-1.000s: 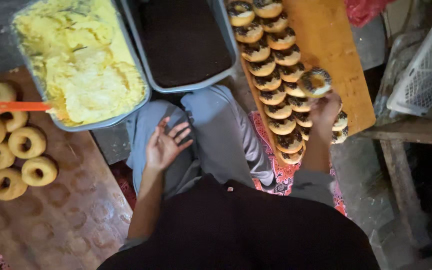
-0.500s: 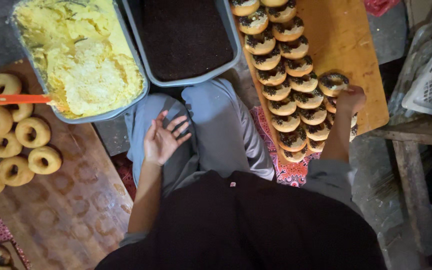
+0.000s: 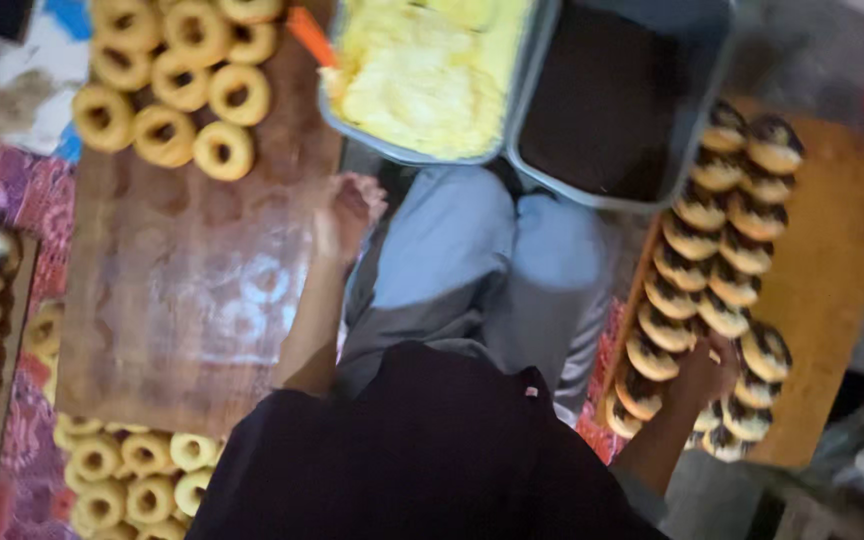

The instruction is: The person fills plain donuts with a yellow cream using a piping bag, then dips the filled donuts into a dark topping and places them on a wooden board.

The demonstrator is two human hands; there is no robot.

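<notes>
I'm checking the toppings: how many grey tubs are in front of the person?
2. The tub of yellow cream sits at top centre; the tub of dark brown topping sits touching its right side. Both run past the top edge.

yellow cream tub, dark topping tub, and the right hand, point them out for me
yellow cream tub [image 3: 414, 70], head view, on the cream's surface
dark topping tub [image 3: 607, 105], head view, on the dark filling
right hand [image 3: 707, 368], head view, back of the hand among the topped doughnuts

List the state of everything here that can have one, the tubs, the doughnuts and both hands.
yellow cream tub: open, nearly full
dark topping tub: open, filled
plain doughnuts: bare, uncoated
topped doughnuts: coated, in rows on board
left hand: empty, hovering
right hand: on the topped doughnuts; grip unclear
</notes>
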